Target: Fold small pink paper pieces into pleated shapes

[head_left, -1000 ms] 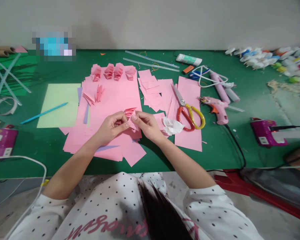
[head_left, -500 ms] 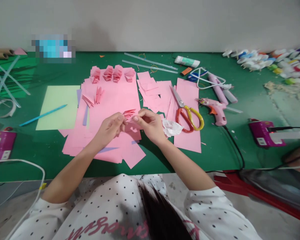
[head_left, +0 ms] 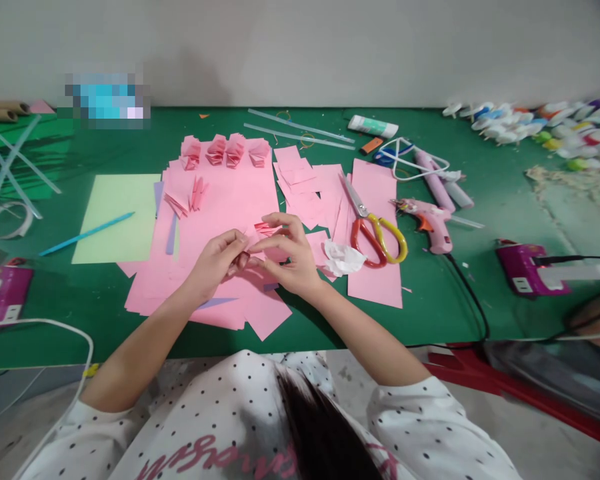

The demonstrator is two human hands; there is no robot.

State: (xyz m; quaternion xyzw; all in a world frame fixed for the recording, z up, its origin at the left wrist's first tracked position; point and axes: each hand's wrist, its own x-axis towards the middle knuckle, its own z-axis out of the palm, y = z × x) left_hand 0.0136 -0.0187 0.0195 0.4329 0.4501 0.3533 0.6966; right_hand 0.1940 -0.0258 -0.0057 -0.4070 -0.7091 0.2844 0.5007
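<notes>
My left hand (head_left: 224, 257) is closed in a pinch on a small piece of pink paper, mostly hidden by the fingers. Against its fingertips sit the thumb and index finger of my right hand (head_left: 293, 260), pinched at the same paper, while another finger is lifted and curved. Just beyond them shows a pleated pink paper (head_left: 266, 230); whether it is touched is unclear. Under both hands lies a stack of pink sheets (head_left: 230, 193). Several pleated pink paper pieces (head_left: 235, 151) stand along its far edge, and folded strips (head_left: 198, 193) lie at its left.
Right of the stack are small pink squares (head_left: 300, 177), scissors (head_left: 377, 227), crumpled tissue (head_left: 344, 257) and a pink glue gun (head_left: 433, 223) with its cord. A blue pencil (head_left: 87, 233) rests on a pale green sheet (head_left: 115, 200). Purple power strips (head_left: 523, 267) sit at both sides.
My right hand has opened up somewhat, one finger now raised, and its fingertips have moved left to meet my left hand's. The left hand stays nearly in place.
</notes>
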